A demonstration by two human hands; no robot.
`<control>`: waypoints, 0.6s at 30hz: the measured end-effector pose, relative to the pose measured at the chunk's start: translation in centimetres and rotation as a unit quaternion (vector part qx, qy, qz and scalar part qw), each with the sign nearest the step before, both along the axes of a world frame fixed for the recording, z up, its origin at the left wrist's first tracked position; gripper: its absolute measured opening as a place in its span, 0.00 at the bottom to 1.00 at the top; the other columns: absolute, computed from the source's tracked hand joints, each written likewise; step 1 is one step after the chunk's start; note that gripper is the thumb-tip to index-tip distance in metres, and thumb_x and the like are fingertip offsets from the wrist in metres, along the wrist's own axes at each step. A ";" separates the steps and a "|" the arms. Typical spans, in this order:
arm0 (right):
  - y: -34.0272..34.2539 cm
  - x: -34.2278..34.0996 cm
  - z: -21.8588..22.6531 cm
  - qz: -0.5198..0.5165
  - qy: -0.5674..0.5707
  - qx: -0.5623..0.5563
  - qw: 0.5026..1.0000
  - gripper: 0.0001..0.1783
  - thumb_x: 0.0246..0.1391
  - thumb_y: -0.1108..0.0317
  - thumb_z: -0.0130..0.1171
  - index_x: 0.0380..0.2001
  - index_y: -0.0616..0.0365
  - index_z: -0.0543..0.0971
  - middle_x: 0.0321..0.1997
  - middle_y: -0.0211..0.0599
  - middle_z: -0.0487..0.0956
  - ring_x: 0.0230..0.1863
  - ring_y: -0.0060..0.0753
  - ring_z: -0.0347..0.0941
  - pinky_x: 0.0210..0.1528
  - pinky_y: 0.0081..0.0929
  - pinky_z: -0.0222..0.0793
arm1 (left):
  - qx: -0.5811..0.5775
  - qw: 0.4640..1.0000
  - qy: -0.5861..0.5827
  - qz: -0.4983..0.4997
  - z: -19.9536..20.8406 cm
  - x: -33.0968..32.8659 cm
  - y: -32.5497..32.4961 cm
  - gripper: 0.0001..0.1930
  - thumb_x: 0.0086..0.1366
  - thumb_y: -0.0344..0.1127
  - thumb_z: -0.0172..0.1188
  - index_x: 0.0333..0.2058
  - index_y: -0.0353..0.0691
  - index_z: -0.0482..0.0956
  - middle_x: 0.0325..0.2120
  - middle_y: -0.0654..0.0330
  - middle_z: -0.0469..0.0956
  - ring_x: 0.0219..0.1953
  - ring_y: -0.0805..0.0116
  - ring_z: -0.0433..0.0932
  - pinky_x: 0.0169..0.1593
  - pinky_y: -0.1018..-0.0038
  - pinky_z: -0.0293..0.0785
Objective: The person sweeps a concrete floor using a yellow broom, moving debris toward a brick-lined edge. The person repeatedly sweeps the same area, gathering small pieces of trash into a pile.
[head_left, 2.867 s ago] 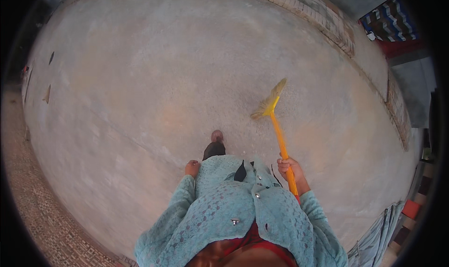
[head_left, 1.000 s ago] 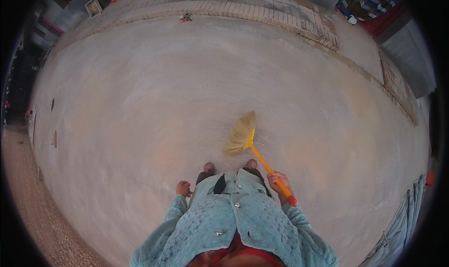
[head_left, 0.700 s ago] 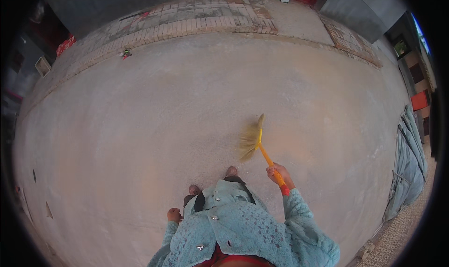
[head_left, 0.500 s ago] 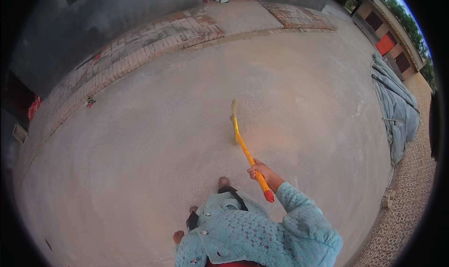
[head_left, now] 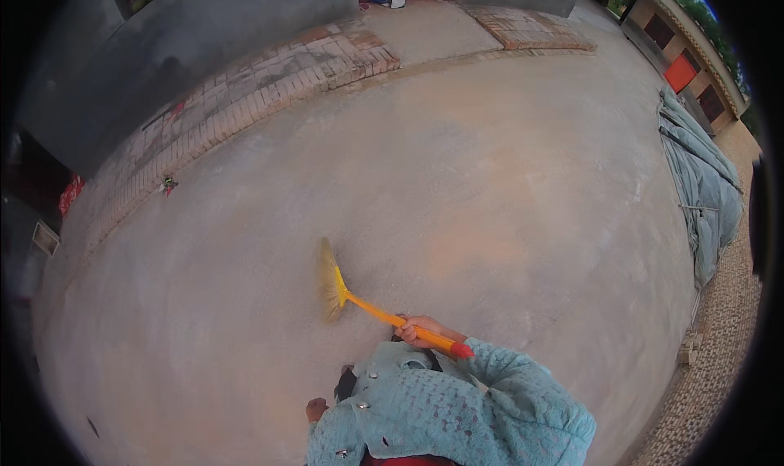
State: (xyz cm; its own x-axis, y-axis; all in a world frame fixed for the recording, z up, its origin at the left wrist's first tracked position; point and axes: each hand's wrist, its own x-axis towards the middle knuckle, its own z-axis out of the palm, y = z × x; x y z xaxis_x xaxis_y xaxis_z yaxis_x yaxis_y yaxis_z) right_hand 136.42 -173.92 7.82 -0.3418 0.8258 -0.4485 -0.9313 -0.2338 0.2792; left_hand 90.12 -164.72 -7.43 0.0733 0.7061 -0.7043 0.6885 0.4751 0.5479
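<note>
My right hand (head_left: 418,331) is wrapped around the orange handle of a broom (head_left: 376,309), near the red cap at its end. The broom's head, with a yellow collar and pale straw-coloured bristles (head_left: 330,282), is on the concrete ground (head_left: 269,221) ahead of me, slightly left, and looks smeared by motion. Down at my left side hangs my left hand (head_left: 316,409), its fingers curled in and nothing visible in them. Turquoise sleeves of a lacy jacket (head_left: 457,409) cover both arms, and the jacket hides most of my feet.
A low brick ledge (head_left: 269,90) runs along the grey wall on the far left, with a small red and green scrap (head_left: 169,185) near its edge. At the right lies a grey-green tarpaulin heap (head_left: 706,188) beside a patterned paved strip (head_left: 702,384). Another brick platform (head_left: 531,29) sits farther back.
The broom has swung left and nearer to me, and its head now shows broadside. My right hand has moved left and slightly down with the handle. The left hand has barely shifted.
</note>
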 end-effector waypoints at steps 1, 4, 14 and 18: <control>0.4 -0.7 -1.3 0.023 0.016 -0.007 1.000 0.15 0.46 0.78 0.44 0.38 0.56 0.58 0.25 0.37 0.65 0.16 0.17 0.61 0.17 0.13 0.62 | 0.049 0.997 0.031 -0.043 0.3 -0.1 -0.4 0.12 0.45 0.35 0.53 0.25 0.32 0.76 0.19 0.53 0.75 0.20 0.68 0.74 0.26 0.70 0.72; -0.8 -0.5 -3.5 0.048 -0.017 -0.096 0.994 0.16 0.45 0.79 0.44 0.40 0.59 0.58 0.24 0.38 0.64 0.17 0.18 0.62 0.17 0.14 0.62 | -0.037 0.995 -0.020 0.090 11.6 5.9 0.7 0.10 0.50 0.30 0.50 0.32 0.32 0.70 0.15 0.57 0.69 0.15 0.67 0.71 0.17 0.71 0.73; -7.7 10.1 0.2 -0.147 -0.155 -0.171 0.962 0.16 0.45 0.79 0.43 0.39 0.55 0.58 0.23 0.38 0.64 0.16 0.16 0.62 0.15 0.12 0.63 | -0.092 0.990 0.035 0.098 11.5 5.8 -1.7 0.12 0.50 0.32 0.50 0.34 0.33 0.70 0.16 0.57 0.70 0.13 0.65 0.72 0.15 0.70 0.72; -7.1 12.7 2.2 -0.144 -0.281 -0.213 0.924 0.22 0.43 0.81 0.44 0.41 0.47 0.56 0.22 0.37 0.64 0.15 0.17 0.61 0.15 0.12 0.61 | -0.110 0.987 0.012 0.120 13.0 8.7 0.1 0.12 0.51 0.32 0.49 0.35 0.34 0.69 0.15 0.59 0.69 0.12 0.66 0.73 0.11 0.73 0.69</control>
